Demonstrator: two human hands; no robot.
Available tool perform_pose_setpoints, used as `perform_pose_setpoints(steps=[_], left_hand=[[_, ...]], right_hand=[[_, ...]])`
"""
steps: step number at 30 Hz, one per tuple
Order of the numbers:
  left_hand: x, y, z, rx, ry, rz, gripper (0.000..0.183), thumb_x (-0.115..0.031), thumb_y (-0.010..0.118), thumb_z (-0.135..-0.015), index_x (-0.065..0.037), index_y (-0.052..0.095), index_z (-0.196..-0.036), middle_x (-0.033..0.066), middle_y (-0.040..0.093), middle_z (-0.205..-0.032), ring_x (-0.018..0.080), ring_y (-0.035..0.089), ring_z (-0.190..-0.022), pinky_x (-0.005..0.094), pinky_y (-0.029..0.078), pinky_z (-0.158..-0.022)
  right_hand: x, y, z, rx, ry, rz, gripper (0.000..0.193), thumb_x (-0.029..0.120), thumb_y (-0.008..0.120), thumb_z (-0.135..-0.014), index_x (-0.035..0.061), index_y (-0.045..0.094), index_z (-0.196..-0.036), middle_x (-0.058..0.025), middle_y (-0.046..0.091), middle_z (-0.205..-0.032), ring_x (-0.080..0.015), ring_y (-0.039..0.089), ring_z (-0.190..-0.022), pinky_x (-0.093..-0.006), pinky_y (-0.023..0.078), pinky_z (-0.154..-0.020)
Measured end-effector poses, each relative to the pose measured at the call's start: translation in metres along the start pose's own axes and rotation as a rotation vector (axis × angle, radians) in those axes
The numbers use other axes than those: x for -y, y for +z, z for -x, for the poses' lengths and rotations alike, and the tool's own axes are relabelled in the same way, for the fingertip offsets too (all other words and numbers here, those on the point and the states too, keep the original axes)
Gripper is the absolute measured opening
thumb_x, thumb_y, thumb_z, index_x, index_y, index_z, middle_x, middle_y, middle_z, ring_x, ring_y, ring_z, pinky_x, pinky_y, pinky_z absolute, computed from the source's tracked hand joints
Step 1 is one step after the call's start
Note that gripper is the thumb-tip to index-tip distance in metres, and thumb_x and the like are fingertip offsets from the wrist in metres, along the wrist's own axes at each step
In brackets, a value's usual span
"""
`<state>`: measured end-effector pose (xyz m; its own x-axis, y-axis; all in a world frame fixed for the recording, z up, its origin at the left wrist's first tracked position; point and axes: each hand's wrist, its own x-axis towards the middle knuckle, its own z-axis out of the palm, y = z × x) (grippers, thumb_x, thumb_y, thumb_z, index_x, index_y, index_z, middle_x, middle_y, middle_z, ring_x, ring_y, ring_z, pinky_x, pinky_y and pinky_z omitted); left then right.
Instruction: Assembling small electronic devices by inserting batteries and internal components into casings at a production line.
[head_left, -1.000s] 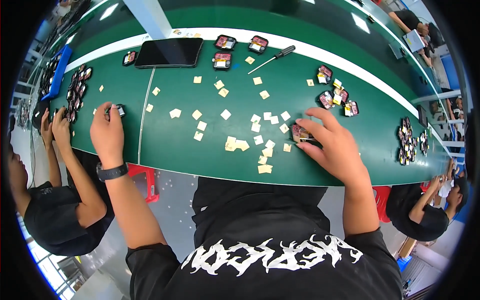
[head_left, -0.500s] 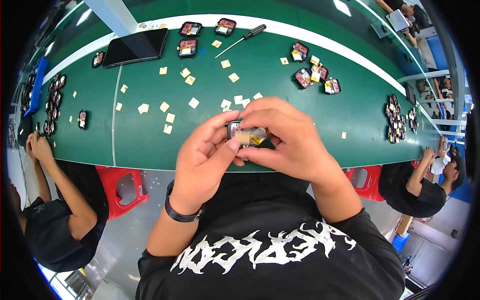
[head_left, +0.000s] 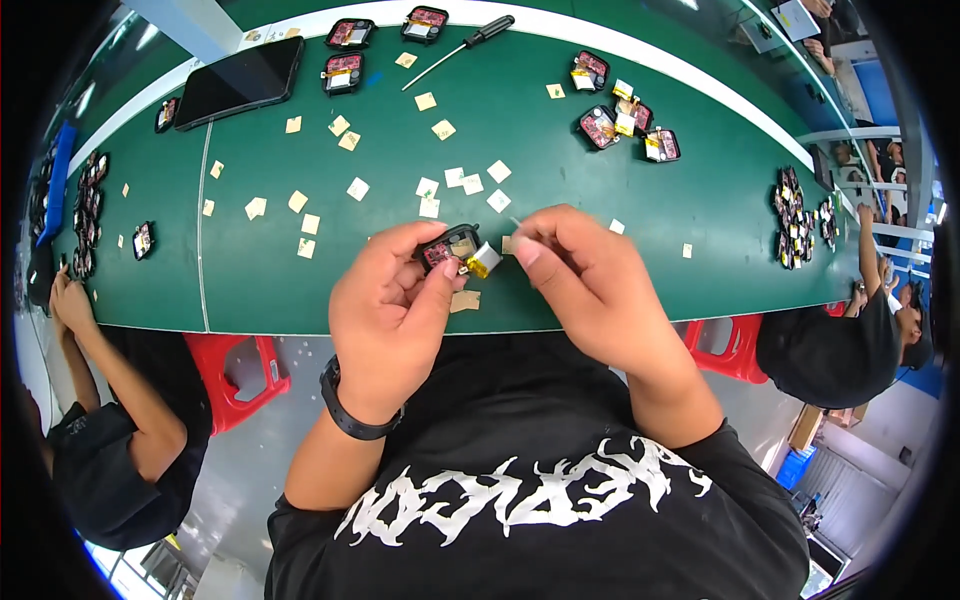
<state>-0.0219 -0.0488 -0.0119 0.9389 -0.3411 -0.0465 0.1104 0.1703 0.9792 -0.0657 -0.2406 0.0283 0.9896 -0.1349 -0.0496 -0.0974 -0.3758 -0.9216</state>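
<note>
Just over the near edge of the green worktop (head_left: 300, 290), the left hand (head_left: 395, 310) cradles a small black electronic module (head_left: 447, 247), its fingers closed round the casing with the open side up, likely so the red and gold inside stays reachable. A small yellow-wrapped cell (head_left: 484, 260) juts from the module's right side. The right hand (head_left: 580, 275) meets it there, thumb and forefinger pinched shut on something thin, too small to tell what. A tan square pad (head_left: 464, 300) lies under the hands at the near edge.

Further out, loose tan pads (head_left: 470, 183) are scattered across the middle of the worktop. Toward the far right sits a cluster of open modules (head_left: 625, 120). Along the far edge lie a black-handled screwdriver (head_left: 462, 48) and, toward the far left corner, a dark phone (head_left: 240, 70). No tray or bin holds any of it.
</note>
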Motion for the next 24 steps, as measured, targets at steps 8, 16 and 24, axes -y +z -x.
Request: perform_pose_setpoints(steps=[8, 16, 24], left_hand=[[0.002, 0.004, 0.005, -0.051, 0.057, -0.151, 0.024, 0.01, 0.061, -0.097, 0.008, 0.057, -0.12, 0.0141, 0.068, -0.106, 0.0147, 0.07, -0.089, 0.0264, 0.058, -0.081], [0.005, 0.002, 0.004, -0.011, 0.098, -0.115, 0.023, 0.013, 0.06, -0.096, 0.007, 0.058, -0.117, 0.0166, 0.065, -0.116, 0.0158, 0.069, -0.092, 0.0274, 0.058, -0.08], [-0.002, -0.005, 0.002, 0.008, -0.019, -0.079, 0.025, 0.011, 0.062, -0.095, 0.006, 0.056, -0.118, 0.0153, 0.063, -0.115, 0.0134, 0.068, -0.085, 0.0262, 0.058, -0.069]], right_hand=[[0.011, 0.009, 0.0, 0.259, 0.308, -0.257, 0.022, 0.006, 0.06, -0.1, 0.0018, 0.044, -0.114, -0.0109, 0.069, -0.077, -0.0113, 0.059, -0.062, -0.0292, 0.045, -0.056], [0.005, 0.013, -0.009, 0.233, 0.547, -0.466, 0.02, 0.004, 0.062, -0.097, 0.003, 0.044, -0.106, -0.0116, 0.072, -0.079, -0.0094, 0.054, -0.05, -0.0248, 0.039, -0.044], [0.0, 0.01, -0.014, 0.277, 0.534, -0.538, 0.018, 0.0, 0.062, -0.098, 0.008, 0.046, -0.103, -0.0162, 0.072, -0.078, -0.0057, 0.047, -0.046, -0.0216, 0.032, -0.042]])
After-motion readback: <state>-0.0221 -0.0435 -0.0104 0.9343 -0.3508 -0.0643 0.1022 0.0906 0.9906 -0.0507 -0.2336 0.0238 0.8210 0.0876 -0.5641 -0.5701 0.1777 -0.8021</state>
